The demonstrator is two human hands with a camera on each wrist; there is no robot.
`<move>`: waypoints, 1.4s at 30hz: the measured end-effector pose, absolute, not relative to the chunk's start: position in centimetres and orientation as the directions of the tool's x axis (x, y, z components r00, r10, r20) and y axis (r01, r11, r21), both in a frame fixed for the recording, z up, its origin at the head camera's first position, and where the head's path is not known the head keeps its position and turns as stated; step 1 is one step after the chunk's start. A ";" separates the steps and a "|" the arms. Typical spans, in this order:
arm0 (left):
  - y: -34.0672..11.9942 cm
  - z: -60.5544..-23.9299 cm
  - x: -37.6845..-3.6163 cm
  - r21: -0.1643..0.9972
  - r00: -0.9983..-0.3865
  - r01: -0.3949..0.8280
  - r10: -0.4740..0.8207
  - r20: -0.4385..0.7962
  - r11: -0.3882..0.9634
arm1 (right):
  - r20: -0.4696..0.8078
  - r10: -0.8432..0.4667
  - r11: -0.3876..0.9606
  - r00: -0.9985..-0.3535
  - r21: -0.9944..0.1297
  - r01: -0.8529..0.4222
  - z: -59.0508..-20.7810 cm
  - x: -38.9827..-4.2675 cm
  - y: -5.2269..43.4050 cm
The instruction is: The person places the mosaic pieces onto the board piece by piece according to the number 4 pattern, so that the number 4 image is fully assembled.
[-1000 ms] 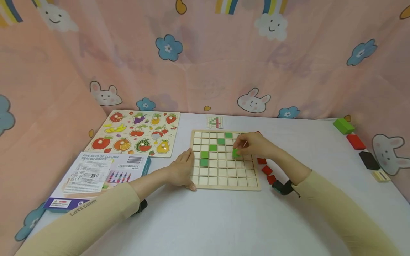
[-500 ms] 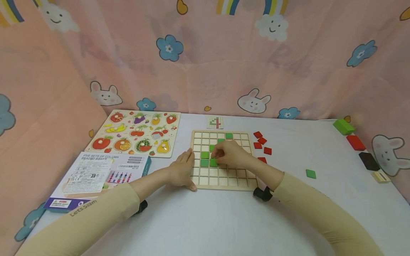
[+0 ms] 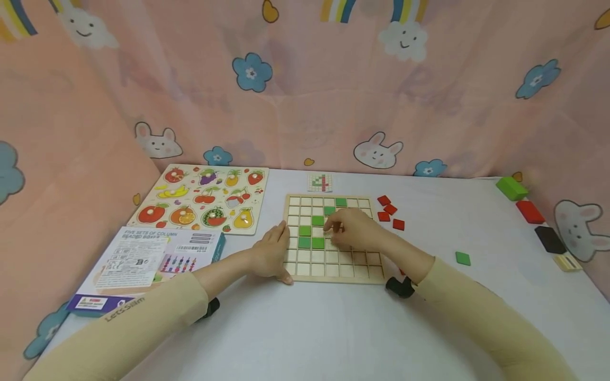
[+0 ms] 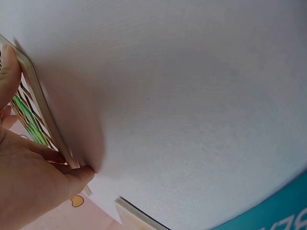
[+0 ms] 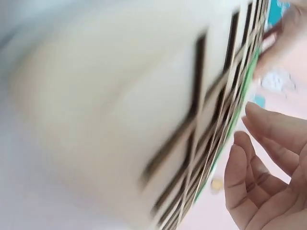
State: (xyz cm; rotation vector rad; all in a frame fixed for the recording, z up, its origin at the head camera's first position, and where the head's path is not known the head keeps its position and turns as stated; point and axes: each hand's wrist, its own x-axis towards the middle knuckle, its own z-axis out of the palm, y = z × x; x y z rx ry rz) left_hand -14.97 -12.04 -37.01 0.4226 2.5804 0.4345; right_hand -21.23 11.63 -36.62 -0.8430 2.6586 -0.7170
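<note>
Wooden grid board [image 3: 333,270] with green tiles [image 3: 311,243], left hand [image 3: 271,254] flat against its left edge, right hand [image 3: 355,228] above it, fingers relaxed, empty.

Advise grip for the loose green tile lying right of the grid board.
Pinch the green tile across two opposite edges, coming straight down. It lies flat and thin on the white table, apart from the red tiles, so probably only its edges offer purchase.

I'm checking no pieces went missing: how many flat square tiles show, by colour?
Green tiles set in the board: 6
Loose green tile on the table: 1
Red tiles loose beside the board: 4
Total: 11 in plain view; the right hand and its sleeve may hide more.
</note>
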 end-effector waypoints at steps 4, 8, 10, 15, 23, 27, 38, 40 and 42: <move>-11.9 -36.9 -15.0 0.374 -0.831 0.214 0.370 -0.416 0.902 | -0.122 -0.540 0.741 -0.833 -0.537 -0.402 -36.3 -21.9 15.4; -11.9 -36.8 -15.0 0.375 -0.831 0.210 0.367 -0.419 0.903 | -0.157 -0.478 0.781 -0.864 -0.526 -0.336 -35.9 -22.3 19.8; -11.9 -36.8 -15.0 0.375 -0.832 0.210 0.367 -0.417 0.903 | -0.189 -0.465 0.801 -0.865 -0.507 -0.319 -35.6 -22.3 22.1; -11.9 -36.7 -14.8 0.370 -0.832 0.216 0.369 -0.414 0.903 | -0.323 -0.486 0.822 -0.812 -0.486 -0.299 -35.4 -22.4 28.1; -11.9 -36.8 -14.8 0.365 -0.831 0.220 0.370 -0.415 0.905 | -0.448 -0.560 0.751 -0.697 -0.631 -0.197 -35.2 -22.0 35.4; -11.9 -36.8 -14.9 0.363 -0.834 0.224 0.371 -0.409 0.904 | -0.446 -0.620 0.701 -0.646 -0.685 -0.199 -35.8 -22.0 37.6; -11.9 -36.9 -14.9 0.361 -0.836 0.216 0.363 -0.412 0.907 | -0.435 -0.537 0.776 -0.722 -0.590 -0.223 -36.7 -22.0 37.9; -11.9 -36.9 -14.9 0.359 -0.835 0.217 0.363 -0.412 0.908 | -0.429 -0.500 0.809 -0.753 -0.543 -0.227 -36.6 -22.1 37.5; -11.9 -36.9 -14.9 0.359 -0.835 0.220 0.365 -0.412 0.907 | -0.416 -0.466 0.833 -0.781 -0.502 -0.230 -36.6 -22.3 37.1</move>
